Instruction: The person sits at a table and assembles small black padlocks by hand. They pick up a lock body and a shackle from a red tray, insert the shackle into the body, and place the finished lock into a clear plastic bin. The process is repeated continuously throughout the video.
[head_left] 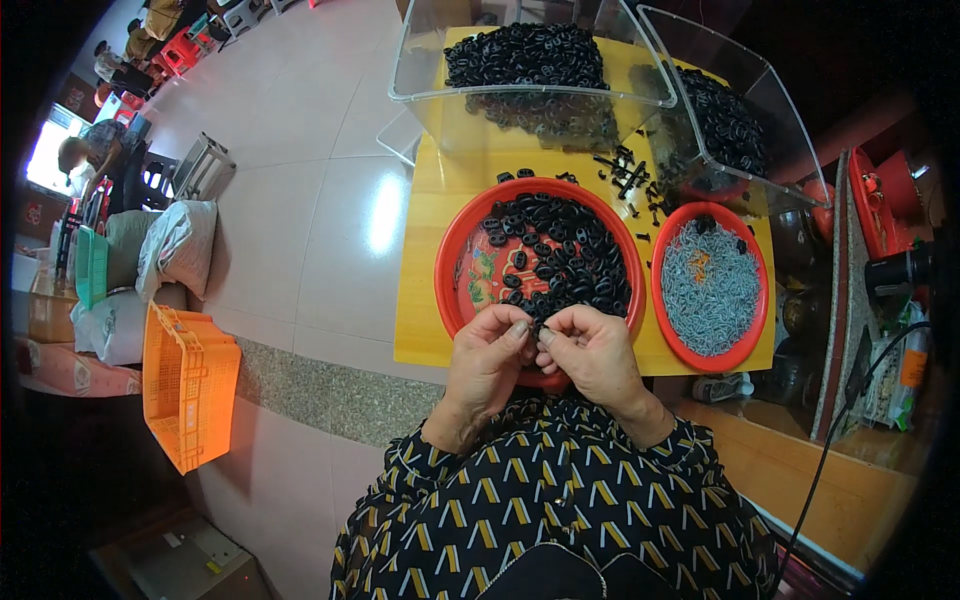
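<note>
My left hand point(484, 362) and my right hand point(597, 362) meet at the near rim of a round red tray point(446, 262). Thumbs and fingertips of both are pinched together on a small black plastic piece point(536, 330), mostly covered by the fingers. Inside the tray lie many black oval pieces point(590, 262), several showing two holes. Just right of it, an oval red tray point(661, 300) holds a heap of silver screws point(712, 300), with a few orange bits and some black pieces on top.
Two clear bins point(530, 97) point(800, 140) of black pieces stand at the back of the yellow table point(420, 300). Loose black parts point(632, 180) lie before them. An orange crate point(190, 385) and sacks point(178, 245) are on the left. A black cable point(822, 450) hangs at right.
</note>
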